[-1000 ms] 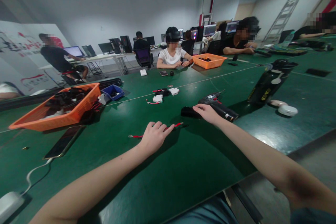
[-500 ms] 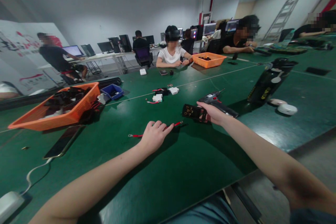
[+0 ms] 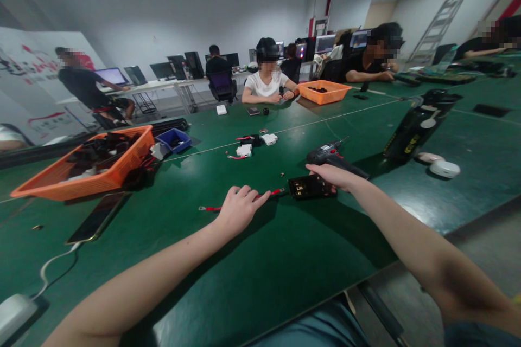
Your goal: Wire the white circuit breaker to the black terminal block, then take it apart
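Note:
Under my left hand (image 3: 240, 209) lies a short red cable (image 3: 210, 209) with a metal ring lug at each end. The fingers are closed over its middle and hide that part. My right hand (image 3: 332, 175) grips a black block (image 3: 308, 187) with brass contacts on its left end. That end is close to the cable's right lug, and the block is low over the table or on it; I cannot tell which. A tiny brass-coloured piece (image 3: 282, 174) lies just beyond the block. Behind my right hand rests a cordless drill (image 3: 330, 156).
An orange basket (image 3: 81, 186) of dark parts, a small blue bin (image 3: 175, 141) and a phone (image 3: 98, 218) are at left. White connectors (image 3: 245, 150) with red leads lie ahead. A black bottle (image 3: 411, 127) and a white case (image 3: 445, 169) stand right. A co-worker (image 3: 268, 78) sits opposite.
My right hand has brought the block slightly nearer to me and turned it, so its contact end looks different. The tiny brass-coloured piece now shows beyond it. My left hand stays on the cable.

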A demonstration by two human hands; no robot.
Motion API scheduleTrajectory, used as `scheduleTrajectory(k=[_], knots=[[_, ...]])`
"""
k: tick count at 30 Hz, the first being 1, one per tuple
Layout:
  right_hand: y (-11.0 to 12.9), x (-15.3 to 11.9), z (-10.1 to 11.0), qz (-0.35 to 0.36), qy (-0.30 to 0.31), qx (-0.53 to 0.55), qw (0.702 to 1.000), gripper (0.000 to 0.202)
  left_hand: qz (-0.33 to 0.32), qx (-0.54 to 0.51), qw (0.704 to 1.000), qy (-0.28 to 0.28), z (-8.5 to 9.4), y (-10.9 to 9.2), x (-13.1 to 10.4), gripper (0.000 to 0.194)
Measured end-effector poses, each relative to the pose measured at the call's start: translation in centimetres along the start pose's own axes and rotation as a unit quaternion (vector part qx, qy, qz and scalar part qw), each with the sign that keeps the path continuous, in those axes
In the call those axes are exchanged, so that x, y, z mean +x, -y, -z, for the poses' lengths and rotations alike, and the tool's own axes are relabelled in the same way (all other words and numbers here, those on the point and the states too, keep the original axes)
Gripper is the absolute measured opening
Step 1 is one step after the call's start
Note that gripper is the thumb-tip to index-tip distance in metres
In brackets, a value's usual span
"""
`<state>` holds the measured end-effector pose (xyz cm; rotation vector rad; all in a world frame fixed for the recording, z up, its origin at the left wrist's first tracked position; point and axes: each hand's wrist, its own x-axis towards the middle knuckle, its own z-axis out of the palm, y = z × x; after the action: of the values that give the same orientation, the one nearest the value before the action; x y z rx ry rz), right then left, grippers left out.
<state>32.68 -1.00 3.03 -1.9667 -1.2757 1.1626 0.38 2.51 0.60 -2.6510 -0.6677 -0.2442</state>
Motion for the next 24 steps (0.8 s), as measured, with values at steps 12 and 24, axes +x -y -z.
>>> scheduleTrajectory(k=[12,24], knots=[[-0.54,0.19,-0.25,0.082,-0.019,-0.076,0.994,0.051,0.000,-0.022,1.000,-0.004,-0.10,0.22,0.09,0.049],[-0.98,0.80,-0.44,0.221,-0.053,-0.182,0.957,0.047,-0.002,-0.023,1.000,-0.007,-0.19,0.27,0.14,0.047]])
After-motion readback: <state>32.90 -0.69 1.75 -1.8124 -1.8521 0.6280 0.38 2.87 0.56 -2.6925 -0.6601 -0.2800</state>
